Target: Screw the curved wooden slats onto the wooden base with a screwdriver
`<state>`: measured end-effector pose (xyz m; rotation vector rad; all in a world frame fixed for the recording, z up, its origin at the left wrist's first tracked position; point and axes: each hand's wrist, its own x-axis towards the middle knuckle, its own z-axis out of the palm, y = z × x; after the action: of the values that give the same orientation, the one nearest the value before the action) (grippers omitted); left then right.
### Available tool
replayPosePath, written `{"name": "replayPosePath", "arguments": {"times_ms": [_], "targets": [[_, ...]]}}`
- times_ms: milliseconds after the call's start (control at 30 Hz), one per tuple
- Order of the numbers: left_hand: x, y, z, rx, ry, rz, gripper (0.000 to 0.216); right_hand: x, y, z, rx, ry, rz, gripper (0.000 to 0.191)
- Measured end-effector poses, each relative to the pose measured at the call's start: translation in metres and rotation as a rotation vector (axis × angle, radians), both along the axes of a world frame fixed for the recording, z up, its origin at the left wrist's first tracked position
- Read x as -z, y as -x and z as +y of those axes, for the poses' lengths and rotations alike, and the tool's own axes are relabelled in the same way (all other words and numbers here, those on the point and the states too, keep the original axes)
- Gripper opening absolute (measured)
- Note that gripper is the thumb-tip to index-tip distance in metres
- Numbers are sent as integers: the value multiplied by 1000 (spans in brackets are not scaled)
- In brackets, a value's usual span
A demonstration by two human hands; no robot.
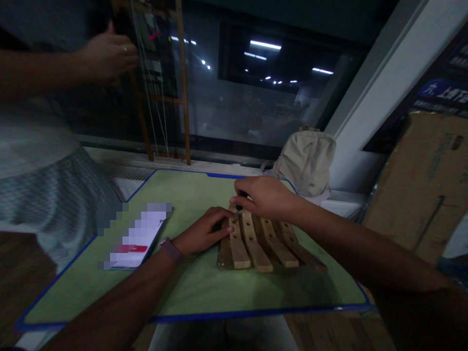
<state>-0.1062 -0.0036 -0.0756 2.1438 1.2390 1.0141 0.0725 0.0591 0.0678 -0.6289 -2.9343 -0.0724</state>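
Several pale wooden pieces [256,243] with drilled holes and angled front ends lie side by side on the green table mat [190,287]. Beneath them is a shiny brown sheet or wrapping, hard to make out. My left hand [204,231] has its thumb and forefinger closed at the left edge of the leftmost wooden piece [239,251]. Above the same piece, my right hand [261,195] curls its fingers around a small dark-handled tool [239,207]. A short metal part shows below the handle, near a hole. The right palm hides the far ends of the pieces.
A large phone or tablet [141,236] with a lit, blurred screen lies left of my left forearm. Another person's hand [109,56] is raised at the upper left. Behind the table are a wooden frame with strings [185,97] and a beige backpack [307,158]; cardboard [420,185] stands right.
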Motion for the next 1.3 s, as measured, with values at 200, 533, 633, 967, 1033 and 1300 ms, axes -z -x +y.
{"name": "replayPosePath", "arguments": {"times_ms": [200,533,633,967,1033,1300], "targets": [[2,0,0,-6,-20,-17,30,3,7,-4,-267,165,30,28],[-2,-1,0,11,-6,-6,32,-2,0,-14,-181,103,15,29],[-2,-1,0,2,-5,-19,32,0,4,-11,-266,186,27,39],[2,0,0,-8,6,-23,35,0,1,-19,-246,53,-13,32],[2,0,0,-10,8,-26,34,3,3,-14,-307,96,17,41],[-2,-2,-1,-2,13,-44,31,-3,-4,-11,51,-78,-79,32]]}}
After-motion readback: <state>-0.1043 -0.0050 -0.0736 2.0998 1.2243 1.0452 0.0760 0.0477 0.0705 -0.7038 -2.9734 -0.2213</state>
